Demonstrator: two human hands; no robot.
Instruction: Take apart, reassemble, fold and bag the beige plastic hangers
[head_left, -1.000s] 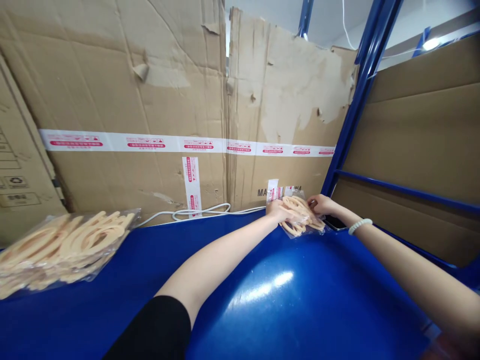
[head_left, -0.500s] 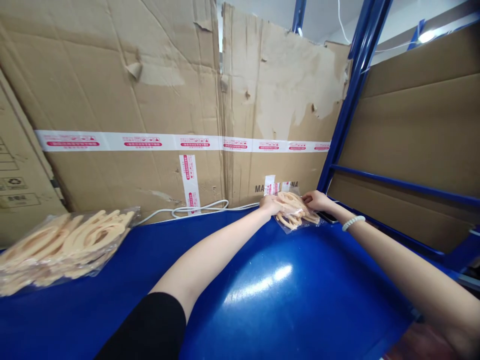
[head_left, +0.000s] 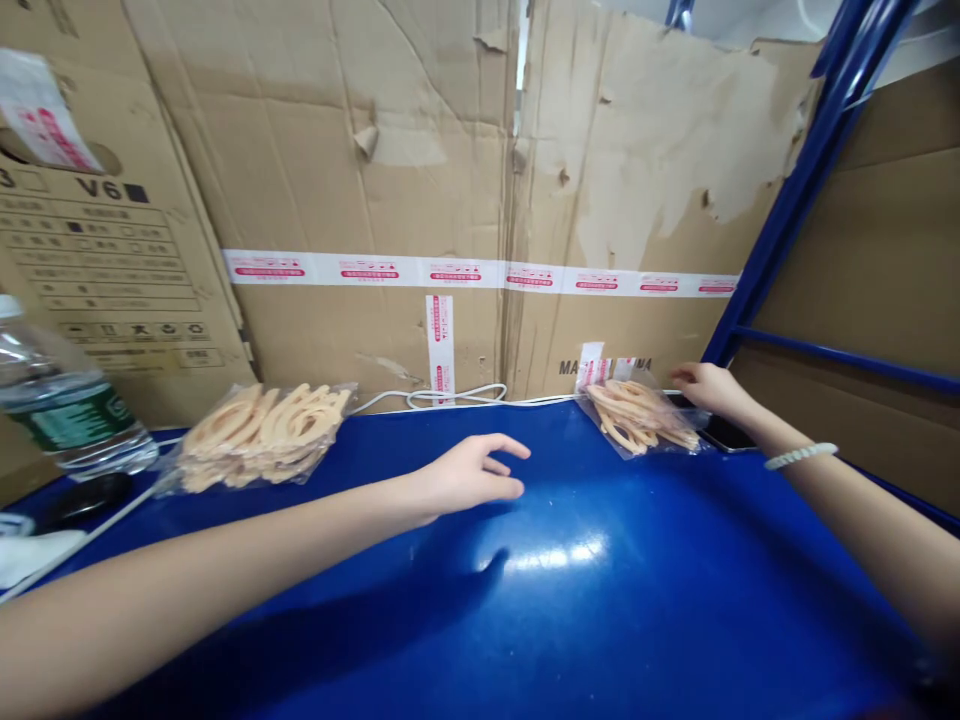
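My left hand (head_left: 480, 475) hovers over the blue tabletop (head_left: 600, 620), fingers spread and nothing in them. At the back right lies a clear plastic bag of pale, beige curved strips (head_left: 637, 415). Beside that bag's upper right corner is my right hand (head_left: 709, 388), its fingers bent and close together; whether they pinch the film is hard to make out. A larger clear bag of similar pale looped pieces (head_left: 262, 435) rests at the back left, apart from both hands.
Cardboard sheets (head_left: 420, 200) stand along the back, with a white cable (head_left: 457, 398) at their foot. A dark phone-like object (head_left: 727, 434) lies beneath my right hand. At the left are a water bottle (head_left: 75, 410) and a black object (head_left: 90, 498). A blue frame post (head_left: 795, 190) rises at right.
My left hand has let go of the smaller bag and moved left toward me, opening. My right hand has risen slightly at the bag's corner. The view has turned left.
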